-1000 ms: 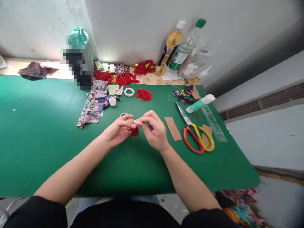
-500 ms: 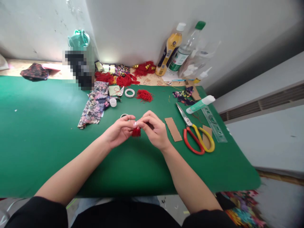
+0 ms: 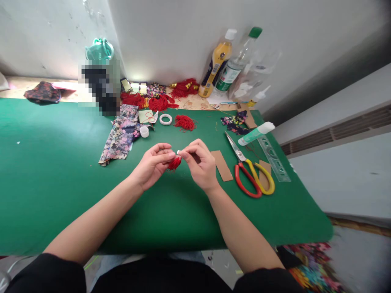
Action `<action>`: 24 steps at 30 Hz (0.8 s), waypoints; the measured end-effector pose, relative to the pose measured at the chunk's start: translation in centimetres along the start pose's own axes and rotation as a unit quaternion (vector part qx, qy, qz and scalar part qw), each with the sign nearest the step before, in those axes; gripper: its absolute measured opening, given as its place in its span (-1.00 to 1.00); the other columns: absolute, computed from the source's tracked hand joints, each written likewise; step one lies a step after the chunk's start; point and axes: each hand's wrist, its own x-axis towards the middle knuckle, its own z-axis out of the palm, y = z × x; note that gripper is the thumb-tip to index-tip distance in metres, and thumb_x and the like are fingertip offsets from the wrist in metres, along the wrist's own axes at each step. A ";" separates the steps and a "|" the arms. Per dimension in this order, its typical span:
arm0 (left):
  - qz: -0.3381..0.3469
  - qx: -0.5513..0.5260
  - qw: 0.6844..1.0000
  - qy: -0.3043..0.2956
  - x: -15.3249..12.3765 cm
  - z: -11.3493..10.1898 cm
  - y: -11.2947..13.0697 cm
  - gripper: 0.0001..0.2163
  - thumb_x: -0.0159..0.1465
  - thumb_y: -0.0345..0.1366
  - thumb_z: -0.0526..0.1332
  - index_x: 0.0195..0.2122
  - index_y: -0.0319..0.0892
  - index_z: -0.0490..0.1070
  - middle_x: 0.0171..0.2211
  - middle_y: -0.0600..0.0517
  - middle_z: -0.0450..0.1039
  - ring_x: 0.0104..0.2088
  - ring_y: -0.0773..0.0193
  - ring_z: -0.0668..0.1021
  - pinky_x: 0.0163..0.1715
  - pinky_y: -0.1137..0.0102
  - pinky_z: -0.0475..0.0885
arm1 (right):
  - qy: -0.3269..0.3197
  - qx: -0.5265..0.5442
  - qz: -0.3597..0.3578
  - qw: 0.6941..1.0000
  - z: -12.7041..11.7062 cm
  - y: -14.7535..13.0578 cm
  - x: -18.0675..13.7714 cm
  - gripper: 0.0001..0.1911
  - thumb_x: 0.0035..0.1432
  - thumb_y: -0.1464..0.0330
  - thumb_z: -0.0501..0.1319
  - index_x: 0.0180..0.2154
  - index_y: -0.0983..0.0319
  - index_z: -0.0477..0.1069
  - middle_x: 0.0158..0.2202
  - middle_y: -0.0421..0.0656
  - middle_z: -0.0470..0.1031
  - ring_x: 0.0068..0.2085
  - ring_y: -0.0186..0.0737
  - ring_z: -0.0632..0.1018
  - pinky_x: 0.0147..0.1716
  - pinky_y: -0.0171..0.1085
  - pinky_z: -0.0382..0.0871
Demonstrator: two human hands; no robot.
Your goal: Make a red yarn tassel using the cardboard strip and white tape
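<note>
Between thumb and fingers, my left hand pinches a small red tassel, whose threads hang below the fingertips. Close by on the right, my right hand is closed in a pinch at a small white strip by the tassel's top; it looks like tape, though its far end is hidden by the fingers. Both hands are held over the green table mat. Beyond them lie a bundle of red threads and a roll of white tape.
To the right are scissors with red and yellow handles, a cardboard strip, a glue stick and a clear ruler. Floral cloth and a white cap lie left. Bottles stand along the wall.
My fingertips have moved slightly apart, and the white strip now shows more between them. The tassel has tilted, its threads toward the left. A ring behind my left hand is now hidden.
</note>
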 end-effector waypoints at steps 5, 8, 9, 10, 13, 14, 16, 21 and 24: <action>-0.067 -0.025 0.997 -0.010 0.0 0.1 0.0 -0.67 -0.10 -0.54 0.41 -0.30 -0.23 0.39 -0.46 0.11 0.44 -0.47 0.37 0.53 -0.47 0.45 0.42 | 0.004 0.001 -0.015 1.000 0.0 -0.1 -0.1 -0.80 0.24 0.27 0.20 -0.42 0.19 0.41 -0.43 -0.22 0.36 -0.39 -0.31 0.41 -0.43 -0.27 0.32; -0.087 -0.039 0.995 -0.011 0.0 0.1 0.0 -0.68 -0.11 -0.59 0.39 -0.34 -0.24 0.40 -0.47 0.10 0.45 -0.47 0.38 0.53 -0.47 0.45 0.44 | 0.008 -0.009 -0.039 0.999 0.0 0.0 -0.1 -0.83 0.24 0.30 0.21 -0.41 0.18 0.40 -0.44 -0.23 0.36 -0.38 -0.31 0.42 -0.41 -0.26 0.33; -0.090 -0.043 0.995 -0.013 0.0 0.2 0.0 -0.69 -0.11 -0.60 0.39 -0.35 -0.24 0.40 -0.47 0.10 0.45 -0.47 0.39 0.52 -0.47 0.45 0.44 | 0.006 -0.012 -0.051 0.999 0.1 0.0 -0.1 -0.85 0.24 0.32 0.21 -0.40 0.18 0.40 -0.44 -0.23 0.36 -0.38 -0.31 0.42 -0.40 -0.26 0.33; -0.092 -0.044 0.995 -0.015 0.0 0.2 0.0 -0.69 -0.11 -0.60 0.39 -0.35 -0.24 0.40 -0.47 0.10 0.45 -0.48 0.39 0.52 -0.47 0.45 0.43 | 0.005 -0.014 -0.061 0.998 0.1 0.0 -0.2 -0.86 0.24 0.34 0.21 -0.40 0.18 0.40 -0.44 -0.23 0.37 -0.37 -0.31 0.42 -0.39 -0.26 0.33; -0.096 -0.039 0.994 -0.029 0.0 0.0 0.1 -0.70 -0.11 -0.59 0.40 -0.37 -0.23 0.41 -0.48 0.10 0.44 -0.49 0.40 0.51 -0.47 0.45 0.43 | -0.001 -0.023 -0.076 0.997 0.2 0.1 -0.2 -0.88 0.24 0.37 0.21 -0.39 0.18 0.38 -0.43 -0.23 0.37 -0.36 -0.31 0.43 -0.40 -0.26 0.34; -0.097 -0.036 0.994 -0.034 0.0 0.0 0.1 -0.70 -0.12 -0.59 0.41 -0.37 -0.23 0.42 -0.48 0.10 0.44 -0.49 0.40 0.50 -0.48 0.45 0.43 | -0.002 -0.026 -0.078 0.997 0.2 0.1 -0.2 -0.87 0.24 0.37 0.21 -0.39 0.18 0.37 -0.43 -0.23 0.36 -0.36 -0.30 0.43 -0.40 -0.26 0.34; -0.099 -0.030 0.994 -0.042 0.0 0.0 0.1 -0.70 -0.13 -0.57 0.42 -0.38 -0.23 0.43 -0.48 0.11 0.43 -0.50 0.40 0.50 -0.49 0.45 0.42 | -0.003 -0.027 -0.080 0.996 0.2 0.1 -0.3 -0.87 0.23 0.39 0.21 -0.40 0.18 0.36 -0.42 -0.23 0.36 -0.36 -0.30 0.43 -0.40 -0.26 0.34; -0.064 0.006 0.997 -0.042 0.0 -0.1 0.1 -0.70 -0.16 -0.50 0.47 -0.41 -0.24 0.45 -0.48 0.12 0.44 -0.50 0.41 0.49 -0.50 0.46 0.42 | 0.000 -0.023 -0.079 0.997 0.2 0.1 -0.3 -0.87 0.21 0.44 0.21 -0.40 0.19 0.35 -0.42 -0.24 0.35 -0.36 -0.32 0.42 -0.40 -0.28 0.33; 0.009 0.055 0.998 -0.036 -0.1 -0.1 -0.1 -0.74 -0.13 -0.43 0.48 -0.43 -0.25 0.46 -0.48 0.10 0.46 -0.49 0.40 0.50 -0.44 0.44 0.42 | 0.010 -0.033 -0.075 0.997 0.3 0.1 -0.3 -0.87 0.21 0.44 0.21 -0.41 0.20 0.35 -0.43 -0.25 0.34 -0.37 -0.33 0.41 -0.40 -0.29 0.30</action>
